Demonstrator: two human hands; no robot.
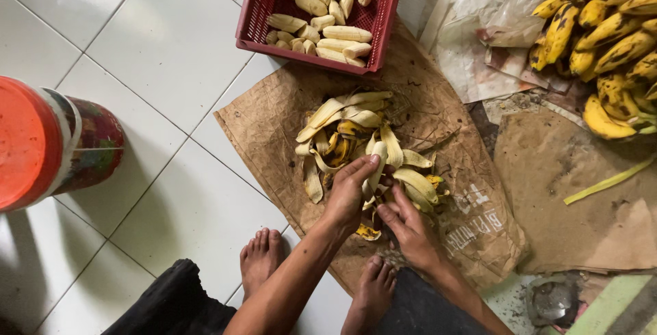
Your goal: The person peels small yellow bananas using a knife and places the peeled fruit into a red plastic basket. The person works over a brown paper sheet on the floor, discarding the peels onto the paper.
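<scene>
My left hand [348, 195]: fingers curled around a half-peeled banana [376, 167], its pale tip showing above my knuckles, held over the heap; my right hand [408, 229]: fingertips pinched together at the fruit's lower end, where a strip of skin hangs, though exactly what they grip is hidden behind the left hand; step in hand, by my reckoning: stripping the skin from this one fruit.

Directly beneath and beyond: peel pile [356, 136], yellow and cream strips, heaped on a sheet of brown paper [274, 112] spread over the white tiled floor [157, 47]; my bare feet at the paper's near edge.

Farther out: red crate [256, 13] holding peeled bananas, just past the paper's far edge; unpeeled bananas [606, 41], spotted black, in a mound to the right; orange-lidded container [48, 143] to the left, well apart.

Next move, as I judge: a steady pull downward with the right while the left keeps the flesh from snapping.
</scene>
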